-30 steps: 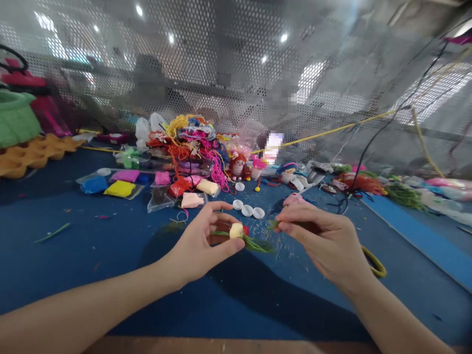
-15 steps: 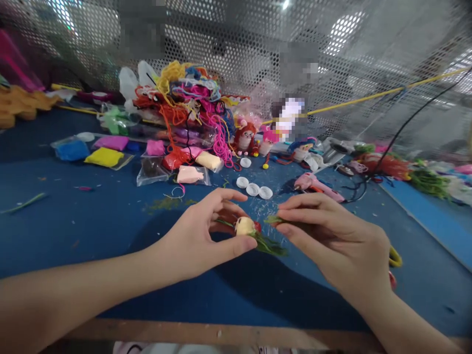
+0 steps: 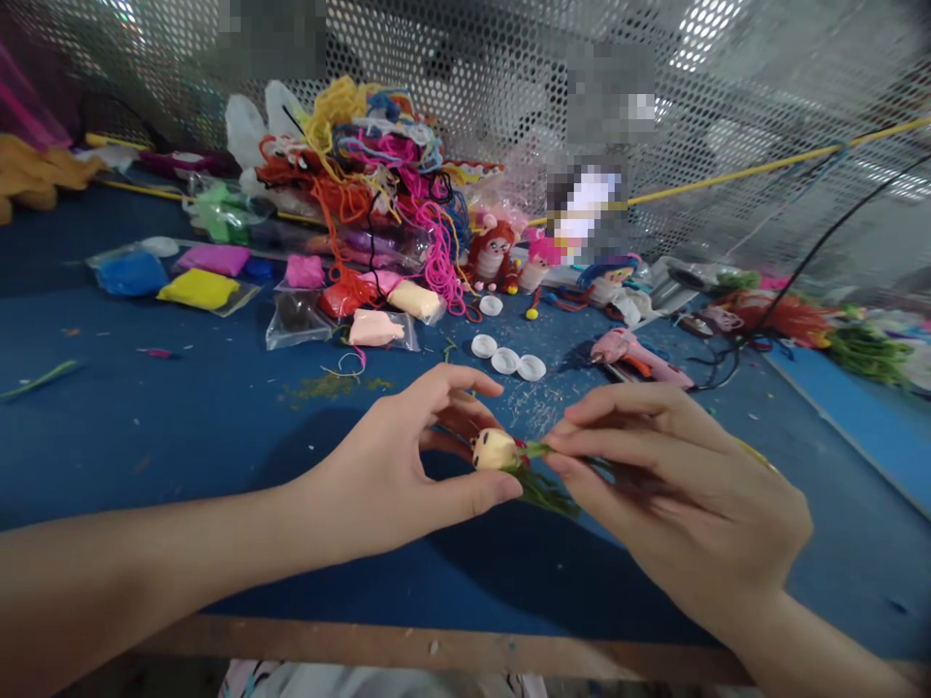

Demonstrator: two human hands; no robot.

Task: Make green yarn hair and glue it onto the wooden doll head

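Observation:
My left hand (image 3: 429, 465) is curled around a small doll head (image 3: 494, 450), cream-coloured with dark eye marks, its thumb in front and fingers behind. Green strands (image 3: 545, 491) hang from the head toward the right, and a bit of red shows beside it. With fingertips pinched, my right hand (image 3: 669, 485) holds a thin green strand (image 3: 536, 450) whose end reaches the right side of the head. Whether the strand touches the head I cannot tell.
A pink glue gun (image 3: 640, 359) lies beyond my right hand. White bottle caps (image 3: 505, 361) sit mid-table. Farther back are bagged clay packs (image 3: 198, 289), a heap of coloured yarn (image 3: 378, 155) and small finished dolls (image 3: 491, 254). A black cable (image 3: 792, 276) runs down at right.
My right hand has brought the green strand left to the doll head's side. The head has turned slightly, so its eye marks show more. The camera view has shifted a little.

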